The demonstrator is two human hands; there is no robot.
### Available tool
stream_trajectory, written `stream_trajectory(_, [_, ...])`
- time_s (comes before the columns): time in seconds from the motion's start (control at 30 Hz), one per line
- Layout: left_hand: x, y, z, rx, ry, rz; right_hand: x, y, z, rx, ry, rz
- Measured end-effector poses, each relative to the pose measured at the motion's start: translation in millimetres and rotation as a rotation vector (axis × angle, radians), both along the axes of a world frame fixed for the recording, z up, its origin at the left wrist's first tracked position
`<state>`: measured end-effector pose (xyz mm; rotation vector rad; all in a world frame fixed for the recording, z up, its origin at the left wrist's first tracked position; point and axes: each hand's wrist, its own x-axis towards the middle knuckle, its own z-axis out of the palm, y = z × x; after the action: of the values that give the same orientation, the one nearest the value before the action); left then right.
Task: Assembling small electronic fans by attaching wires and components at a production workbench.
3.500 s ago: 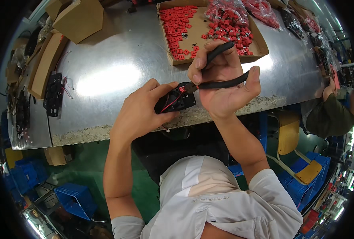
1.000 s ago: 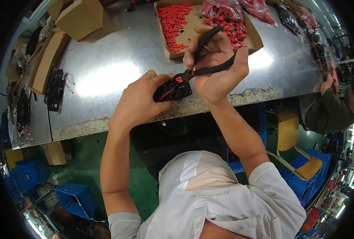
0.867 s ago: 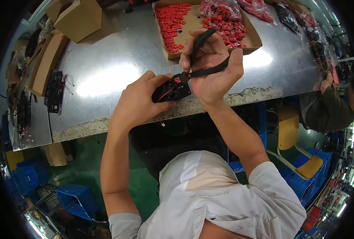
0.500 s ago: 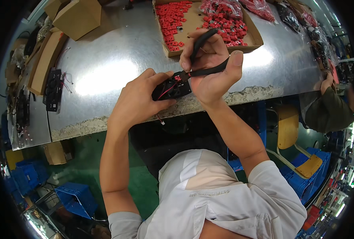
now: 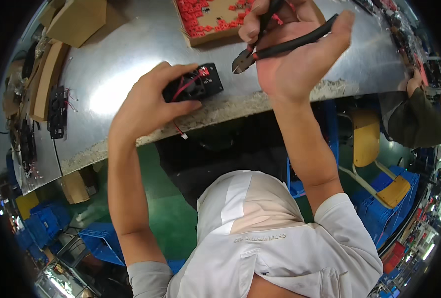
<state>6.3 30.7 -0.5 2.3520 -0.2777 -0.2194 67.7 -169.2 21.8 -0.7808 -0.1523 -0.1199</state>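
Note:
My left hand [image 5: 143, 102] grips a black panel with a small fan [image 5: 212, 85] at the table's near edge, fingers along its far side and thumb along its near side. A red connector [image 5: 203, 72] sits on the panel. Red and black wires cross the fan, and a white plug [image 5: 184, 136] dangles over the edge. To the right of the panel and apart from it, my right hand [image 5: 295, 74] holds diagonal cutters [image 5: 243, 61] with black handles, palm up. The handles are spread. Something small and red shows by the fingers, too unclear to name.
A shallow cardboard tray [image 5: 196, 40] of red parts lies beyond my right hand. On the left are a cardboard box [image 5: 76, 25], a long carton [image 5: 50, 82] and another black fan panel [image 5: 56, 111]. A person's sleeve [image 5: 414, 119] shows at the right, near a yellow chair [image 5: 366, 139].
The cutters have come away from the panel, moving right and outward with my right hand. My left hand has shifted the panel left and slightly farther out. The whole view has also shifted.

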Motion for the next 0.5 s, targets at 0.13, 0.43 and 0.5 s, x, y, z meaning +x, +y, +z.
stream_trajectory(0.13, [2.8, 0.0, -3.1, 0.013, -0.006, -0.017, -29.2, -23.6, -0.6, 0.143, 0.185, -0.118])
stream_trajectory(0.43, [0.3, -11.2, 6.8, -0.016, 0.155, 0.101, -74.0, -90.8, -59.1, 0.314, -0.026, 0.060])
stream_trajectory(0.5, [-1.1, -13.4, 7.9, 0.005, 0.151, 0.103, -73.4, -97.6, -54.9, 0.207, 0.004, 0.061])
